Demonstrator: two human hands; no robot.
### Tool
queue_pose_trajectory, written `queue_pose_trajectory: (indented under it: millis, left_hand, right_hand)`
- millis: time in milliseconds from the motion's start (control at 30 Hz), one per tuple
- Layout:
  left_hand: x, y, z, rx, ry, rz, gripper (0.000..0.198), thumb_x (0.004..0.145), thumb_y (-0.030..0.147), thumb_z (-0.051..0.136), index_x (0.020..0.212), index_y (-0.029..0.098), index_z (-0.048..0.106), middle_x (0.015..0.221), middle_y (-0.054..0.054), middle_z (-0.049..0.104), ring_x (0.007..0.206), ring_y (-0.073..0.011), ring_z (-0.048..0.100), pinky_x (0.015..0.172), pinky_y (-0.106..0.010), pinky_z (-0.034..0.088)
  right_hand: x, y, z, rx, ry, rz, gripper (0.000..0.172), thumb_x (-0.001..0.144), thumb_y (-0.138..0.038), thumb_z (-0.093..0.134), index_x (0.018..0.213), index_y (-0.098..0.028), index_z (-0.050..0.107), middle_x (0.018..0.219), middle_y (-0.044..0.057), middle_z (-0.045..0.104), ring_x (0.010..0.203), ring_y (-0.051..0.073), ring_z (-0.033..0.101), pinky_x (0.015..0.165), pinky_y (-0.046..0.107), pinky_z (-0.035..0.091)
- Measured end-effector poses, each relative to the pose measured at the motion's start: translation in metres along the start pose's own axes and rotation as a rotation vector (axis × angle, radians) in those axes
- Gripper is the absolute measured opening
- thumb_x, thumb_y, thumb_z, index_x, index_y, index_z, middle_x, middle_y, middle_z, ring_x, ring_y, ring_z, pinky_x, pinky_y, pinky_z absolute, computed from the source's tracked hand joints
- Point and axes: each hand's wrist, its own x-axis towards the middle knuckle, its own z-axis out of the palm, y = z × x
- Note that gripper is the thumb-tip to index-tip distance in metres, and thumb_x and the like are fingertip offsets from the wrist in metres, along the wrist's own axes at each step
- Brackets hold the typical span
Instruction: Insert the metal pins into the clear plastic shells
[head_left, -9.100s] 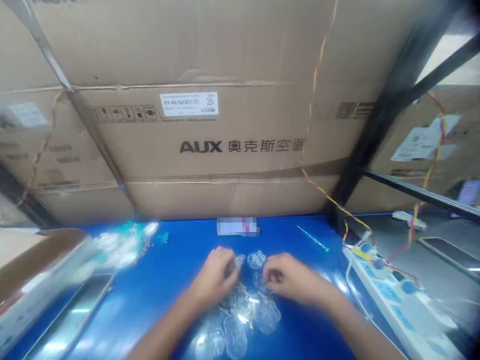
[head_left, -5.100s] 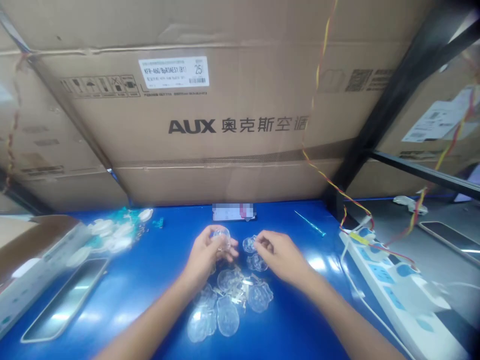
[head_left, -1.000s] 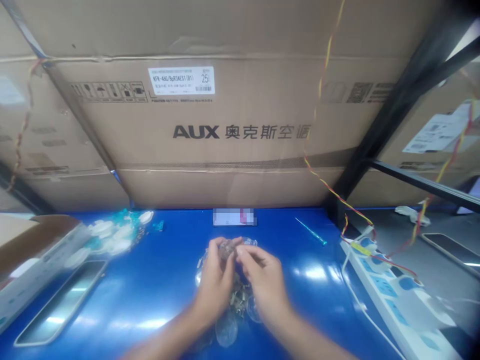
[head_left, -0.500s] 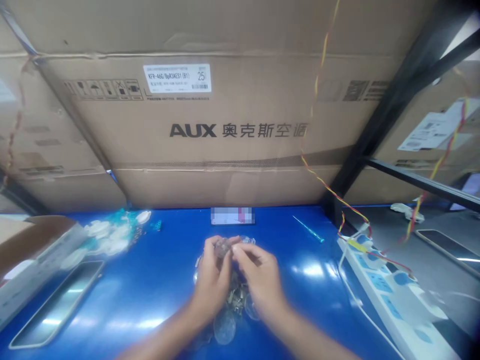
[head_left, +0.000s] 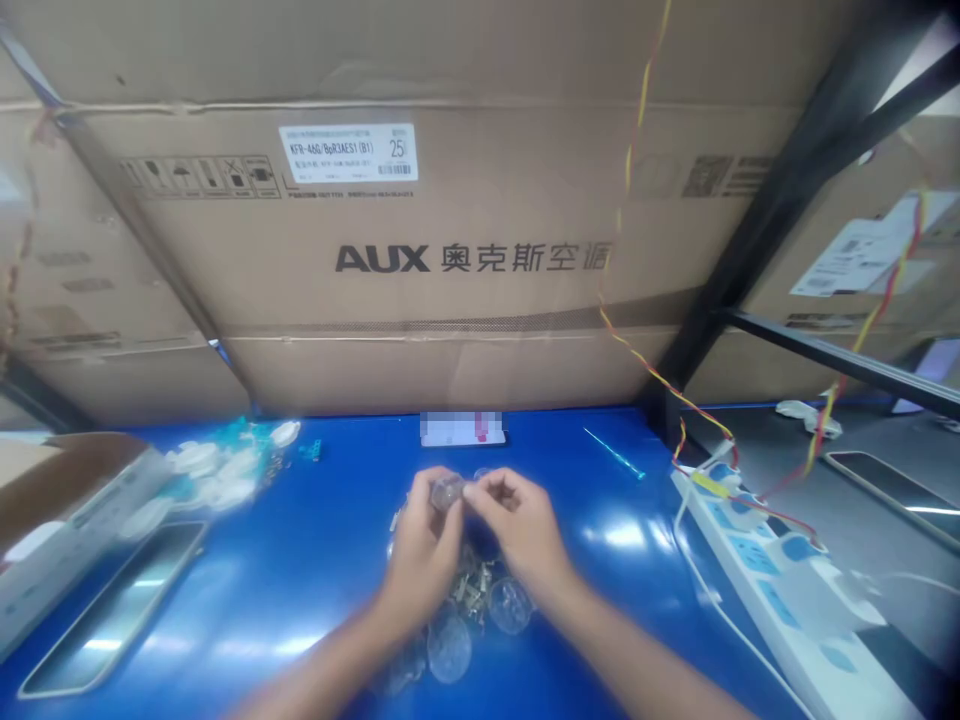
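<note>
A huge AUX air conditioner carton (head_left: 480, 330) is looming behind a blue bench (head_left: 315, 560). The left hand (head_left: 421, 545) and right hand (head_left: 523, 528) are hanging close together over the bench, and clear plastic discs (head_left: 449, 648) are lying just nearer the person. A smaller clear plastic piece (head_left: 447, 489) is sitting in the left grip, thumb and fingers grasping it; the right fingertips are pinching in at its edge, can't tell if that grip's actually holding anything. It's looking light, stiff, slick, probably brittle, so I'd be taking it by the rim. Tiny metal bits (head_left: 471, 592) are resting beside the discs.
</note>
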Motion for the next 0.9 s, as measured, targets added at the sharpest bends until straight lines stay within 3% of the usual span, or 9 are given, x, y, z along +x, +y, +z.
queue_pose_trajectory:
  millis: [133, 267, 367, 467, 633, 900]
  left_hand:
    - [0.008, 0.001, 0.001, -0.307, -0.084, -0.151, 0.024, 0.087, 0.033, 0.056, 0.105, 0.021, 0.044, 0.097, -0.008, 0.067, 0.086, -0.0202, 0.068, 0.079, -0.036, 0.054]
    - [0.020, -0.002, -0.007, -0.489, -0.088, -0.275, 0.033, 0.082, 0.033, 0.064, 0.102, 0.018, 0.043, 0.090, -0.009, 0.070, 0.081, -0.0223, 0.071, 0.081, -0.040, 0.054]
    - [0.030, -0.006, -0.018, -0.477, -0.048, -0.296, 0.031, 0.082, 0.036, 0.064, 0.096, 0.017, 0.044, 0.085, -0.011, 0.071, 0.075, -0.0235, 0.072, 0.074, -0.038, 0.056]
    - [0.038, -0.009, -0.026, -0.460, -0.047, -0.258, 0.029, 0.083, 0.037, 0.062, 0.095, 0.017, 0.044, 0.085, -0.010, 0.072, 0.074, -0.0232, 0.072, 0.071, -0.036, 0.056]
    - [0.040, -0.013, -0.029, -0.442, -0.099, -0.216, 0.027, 0.084, 0.035, 0.059, 0.099, 0.018, 0.042, 0.080, -0.006, 0.070, 0.067, -0.0207, 0.071, 0.063, -0.033, 0.055]
    - [0.033, -0.004, -0.024, -0.325, -0.174, -0.167, 0.025, 0.087, 0.038, 0.053, 0.100, 0.020, 0.040, 0.069, 0.001, 0.062, 0.051, -0.0144, 0.063, 0.047, -0.025, 0.049]
  right_hand:
    - [0.012, 0.010, -0.009, -0.080, 0.023, -0.033, 0.027, 0.085, -0.039, 0.054, 0.069, -0.017, 0.057, 0.059, -0.002, 0.058, 0.053, 0.012, 0.050, 0.051, 0.022, 0.039]
    - [0.027, 0.018, -0.026, -0.384, 0.020, -0.143, 0.023, 0.084, -0.032, 0.051, 0.068, -0.018, 0.059, 0.060, -0.001, 0.059, 0.056, 0.013, 0.053, 0.053, 0.023, 0.038]
    - [0.039, 0.021, -0.044, -0.663, -0.022, -0.231, 0.023, 0.084, -0.030, 0.050, 0.069, -0.018, 0.063, 0.063, 0.001, 0.064, 0.058, 0.015, 0.057, 0.057, 0.024, 0.038]
    - [0.048, 0.024, -0.059, -0.771, -0.067, -0.243, 0.026, 0.085, -0.031, 0.047, 0.069, -0.018, 0.064, 0.063, 0.001, 0.065, 0.059, 0.016, 0.059, 0.057, 0.025, 0.038]
    - [0.054, 0.027, -0.068, -0.793, -0.039, -0.241, 0.030, 0.086, -0.034, 0.044, 0.068, -0.018, 0.063, 0.065, 0.002, 0.067, 0.062, 0.018, 0.060, 0.058, 0.027, 0.037]
    - [0.047, 0.023, -0.059, -0.741, -0.026, -0.285, 0.028, 0.088, -0.031, 0.045, 0.069, -0.018, 0.062, 0.064, 0.001, 0.065, 0.061, 0.017, 0.058, 0.058, 0.026, 0.037]
